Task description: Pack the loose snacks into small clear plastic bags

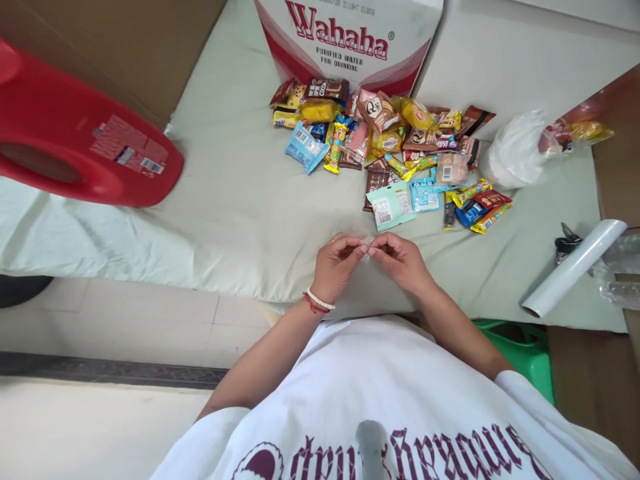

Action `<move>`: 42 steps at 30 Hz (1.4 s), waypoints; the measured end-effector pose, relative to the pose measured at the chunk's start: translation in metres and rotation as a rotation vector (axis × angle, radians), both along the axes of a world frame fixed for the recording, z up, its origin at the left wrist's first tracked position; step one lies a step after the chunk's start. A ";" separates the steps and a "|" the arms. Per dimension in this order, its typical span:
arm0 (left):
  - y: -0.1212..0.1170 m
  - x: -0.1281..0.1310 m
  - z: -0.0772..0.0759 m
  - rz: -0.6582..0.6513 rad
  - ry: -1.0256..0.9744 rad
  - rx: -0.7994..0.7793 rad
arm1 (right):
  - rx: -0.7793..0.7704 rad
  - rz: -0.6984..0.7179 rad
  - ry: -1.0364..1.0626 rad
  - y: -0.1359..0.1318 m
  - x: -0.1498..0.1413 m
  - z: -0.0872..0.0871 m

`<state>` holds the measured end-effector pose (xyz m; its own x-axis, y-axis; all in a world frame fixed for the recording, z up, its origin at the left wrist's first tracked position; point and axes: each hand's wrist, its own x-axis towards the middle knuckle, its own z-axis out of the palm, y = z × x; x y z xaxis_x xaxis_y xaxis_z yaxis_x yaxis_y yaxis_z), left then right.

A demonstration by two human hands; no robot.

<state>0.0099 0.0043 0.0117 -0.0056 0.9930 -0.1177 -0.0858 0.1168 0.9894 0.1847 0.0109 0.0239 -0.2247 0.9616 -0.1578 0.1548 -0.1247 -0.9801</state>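
My left hand (pixel 341 267), with a white bead bracelet and a red cord at the wrist, is closed in a pinch near the table's front edge. My right hand (pixel 401 262) is pinched too, its fingertips meeting those of the left. Between the fingertips a bit of thin clear plastic (pixel 369 252) shows faintly; its full shape cannot be made out. Just beyond the hands lie a mint green snack packet (pixel 391 206) and a light blue packet (pixel 425 194). Behind them spreads a heap of wrapped snacks (pixel 357 143) in several colours.
A white and red water carton (pixel 350 40) stands behind the snacks. To the left is a large red jug (pixel 90 133). On the right are a bundle of thin white plastic (pixel 516 150), a pale roll (pixel 575 270), keys (pixel 567 243) and a clear bottle (pixel 620 293). A green plastic stool (pixel 533 360) is below.
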 end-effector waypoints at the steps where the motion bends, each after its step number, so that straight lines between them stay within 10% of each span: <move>1: 0.002 0.001 0.000 0.017 0.006 0.005 | -0.014 -0.027 0.024 0.000 0.003 -0.001; 6: 0.009 0.002 -0.003 0.063 -0.098 -0.058 | -0.095 -0.212 0.163 0.000 0.022 -0.006; 16: 0.004 0.016 0.005 -0.070 -0.080 0.084 | -0.143 -0.063 0.315 0.004 0.014 0.000; 33: 0.010 0.001 -0.007 0.154 -0.159 0.001 | -0.209 -0.249 0.388 -0.001 0.028 0.003; 42: 0.008 -0.031 0.030 0.073 -0.437 -0.009 | -0.127 -0.454 0.514 -0.009 0.062 0.010</move>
